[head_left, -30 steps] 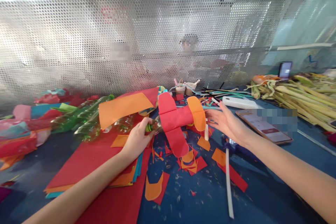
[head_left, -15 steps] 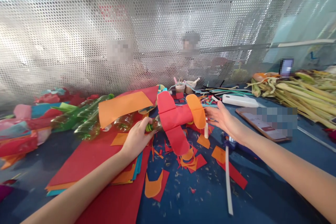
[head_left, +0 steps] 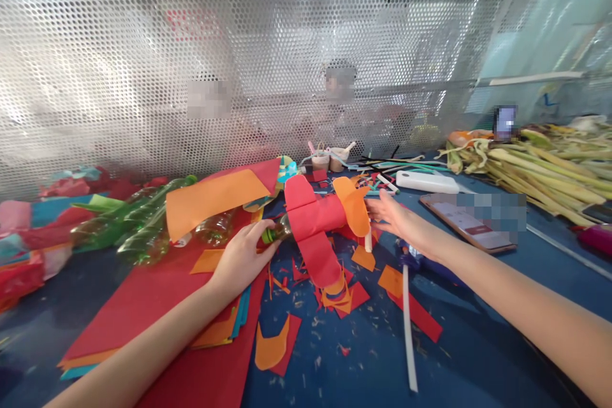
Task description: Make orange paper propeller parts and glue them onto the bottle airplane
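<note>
A bottle wrapped in red paper, a model plane point(head_left: 321, 215) with red wings and an orange tail piece point(head_left: 352, 206), is held above the blue table. My left hand point(head_left: 245, 256) grips its neck by the green cap point(head_left: 268, 236), fingers wrapped round it. My right hand point(head_left: 399, 220) is beside the tail end with its fingers stretched out and apart, close to the orange piece. Whether the fingertips touch it cannot be made out. Orange and red paper scraps point(head_left: 271, 345) lie below the plane.
Red sheets point(head_left: 119, 299), green bottles point(head_left: 150, 229) and an orange sheet point(head_left: 217, 199) lie left. A glue gun point(head_left: 423, 261) with a white stick, a phone point(head_left: 471, 223), a white-handled tool point(head_left: 426, 182) and dried stalks point(head_left: 535, 172) are right. A perforated metal screen point(head_left: 287, 32) stands behind.
The view has shifted a little, so most things appear further left. The plane has turned slightly, and a pointed part of the orange tail now shows. My left hand still holds the neck.
</note>
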Motion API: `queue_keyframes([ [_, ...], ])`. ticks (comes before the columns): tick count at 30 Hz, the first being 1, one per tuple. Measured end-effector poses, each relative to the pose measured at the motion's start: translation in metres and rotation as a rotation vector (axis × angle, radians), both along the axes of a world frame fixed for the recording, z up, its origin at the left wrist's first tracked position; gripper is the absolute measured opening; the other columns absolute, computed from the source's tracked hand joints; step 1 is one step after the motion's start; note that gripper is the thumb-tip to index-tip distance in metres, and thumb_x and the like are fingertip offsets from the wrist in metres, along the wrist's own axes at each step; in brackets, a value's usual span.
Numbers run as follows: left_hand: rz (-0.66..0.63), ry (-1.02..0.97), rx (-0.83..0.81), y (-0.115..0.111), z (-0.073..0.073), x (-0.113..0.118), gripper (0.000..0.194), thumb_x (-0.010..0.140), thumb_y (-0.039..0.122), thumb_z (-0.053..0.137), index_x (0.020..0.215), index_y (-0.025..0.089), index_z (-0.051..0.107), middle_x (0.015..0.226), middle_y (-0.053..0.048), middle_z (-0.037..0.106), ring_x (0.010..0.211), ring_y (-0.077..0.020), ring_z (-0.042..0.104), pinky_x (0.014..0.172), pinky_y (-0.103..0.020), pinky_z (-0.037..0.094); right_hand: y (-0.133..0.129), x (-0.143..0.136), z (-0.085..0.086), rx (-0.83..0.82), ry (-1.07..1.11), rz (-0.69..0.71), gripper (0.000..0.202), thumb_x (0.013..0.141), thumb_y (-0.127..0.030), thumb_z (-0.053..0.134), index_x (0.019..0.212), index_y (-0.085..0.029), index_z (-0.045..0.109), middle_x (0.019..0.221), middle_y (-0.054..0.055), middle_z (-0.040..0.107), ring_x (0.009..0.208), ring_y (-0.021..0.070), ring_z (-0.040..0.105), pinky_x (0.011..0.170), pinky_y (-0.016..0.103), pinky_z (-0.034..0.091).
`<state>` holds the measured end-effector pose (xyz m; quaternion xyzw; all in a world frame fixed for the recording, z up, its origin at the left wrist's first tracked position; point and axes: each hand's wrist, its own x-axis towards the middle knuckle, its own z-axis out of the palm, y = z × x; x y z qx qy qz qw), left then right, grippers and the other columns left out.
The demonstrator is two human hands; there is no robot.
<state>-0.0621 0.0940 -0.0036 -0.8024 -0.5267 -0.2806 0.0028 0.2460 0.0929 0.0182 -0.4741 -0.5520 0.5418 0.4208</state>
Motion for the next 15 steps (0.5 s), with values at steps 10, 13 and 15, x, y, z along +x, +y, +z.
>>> queue_keyframes([
  [10,-0.001,0.036,-0.108,0.008,0.029,-0.008,0.036,0.083,0.044,0.045,0.103,0.020,0.063,0.108,-0.012,0.070,0.102,-0.0301,0.064,0.092,-0.043,0.047,-0.004,-0.006,0.010,-0.052,-0.067,-0.041,0.055,0.097,-0.053,0.023,0.123,-0.024,0.062,0.137,0.005,0.055,0.131,0.0247,0.044,0.110,0.042,0.032],
  [13,0.009,0.071,-0.217,0.012,0.048,-0.022,0.033,0.078,0.045,0.048,0.090,0.022,0.068,0.095,-0.011,0.074,0.085,-0.0300,0.069,0.080,-0.041,0.052,-0.002,-0.006,0.006,-0.051,-0.058,-0.038,0.052,0.097,-0.051,0.024,0.121,-0.025,0.063,0.135,0.004,0.056,0.131,0.0246,0.044,0.110,0.043,0.033],
  [15,-0.015,0.098,-0.307,0.013,0.060,-0.033,0.029,0.075,0.043,0.049,0.084,0.023,0.069,0.090,-0.007,0.075,0.079,-0.0275,0.070,0.074,-0.036,0.054,0.000,-0.005,0.002,-0.037,-0.044,-0.037,0.052,0.096,-0.054,0.026,0.118,-0.026,0.065,0.134,0.004,0.058,0.130,0.0252,0.045,0.108,0.044,0.036],
])
